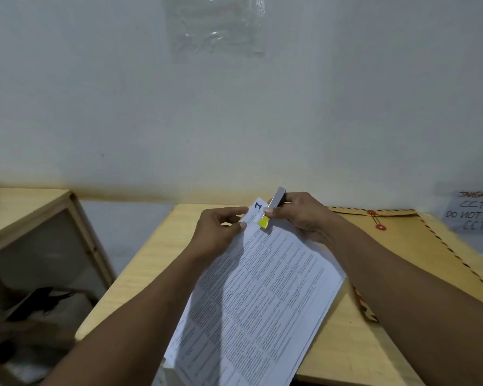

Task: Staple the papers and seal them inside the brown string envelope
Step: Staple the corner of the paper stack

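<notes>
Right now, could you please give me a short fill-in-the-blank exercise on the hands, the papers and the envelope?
1. The right hand holds a silver stapler with one ____ end.
2. The left hand pinches the papers at the same ____ as the stapler.
3. The envelope lies on the table, on the ____ side of the papers.
4. Its two round string buttons are ____.
Missing words: yellow; corner; right; red.

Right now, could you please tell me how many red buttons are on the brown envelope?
2. The far button sits near the envelope's far edge; the near button sits just beside it, closer to the person. No others show.
</notes>
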`<state>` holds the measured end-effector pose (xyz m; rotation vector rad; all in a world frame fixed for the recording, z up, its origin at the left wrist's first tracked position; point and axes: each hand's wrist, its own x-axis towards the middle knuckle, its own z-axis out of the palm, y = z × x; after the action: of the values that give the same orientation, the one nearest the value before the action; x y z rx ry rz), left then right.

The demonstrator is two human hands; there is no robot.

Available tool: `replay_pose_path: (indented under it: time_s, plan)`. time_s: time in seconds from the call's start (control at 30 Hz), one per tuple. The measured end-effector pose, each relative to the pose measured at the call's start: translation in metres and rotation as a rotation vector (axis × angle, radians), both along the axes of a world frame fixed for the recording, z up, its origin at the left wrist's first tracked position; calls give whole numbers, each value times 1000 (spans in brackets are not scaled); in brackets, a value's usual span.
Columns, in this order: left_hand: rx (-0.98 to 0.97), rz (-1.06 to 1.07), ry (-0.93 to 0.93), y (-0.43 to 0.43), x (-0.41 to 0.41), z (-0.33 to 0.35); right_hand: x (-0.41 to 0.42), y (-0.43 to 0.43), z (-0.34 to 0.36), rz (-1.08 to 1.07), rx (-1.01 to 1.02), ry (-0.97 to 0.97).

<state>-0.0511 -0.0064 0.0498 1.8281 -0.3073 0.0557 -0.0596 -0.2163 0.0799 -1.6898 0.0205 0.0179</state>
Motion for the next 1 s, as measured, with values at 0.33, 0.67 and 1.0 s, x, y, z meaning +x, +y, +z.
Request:
replay_pose_path:
  time_s: [0.33,0.67,1.0]
  plan:
    - [-57,131,37,1,9,-11,17,4,-3,-73,-85,-195]
    - [-16,522,169,25,87,-20,87,-26,26,53,-1066,-203]
    - [299,567,199,37,122,-66,147,-31,-52,35,-1261,-165]
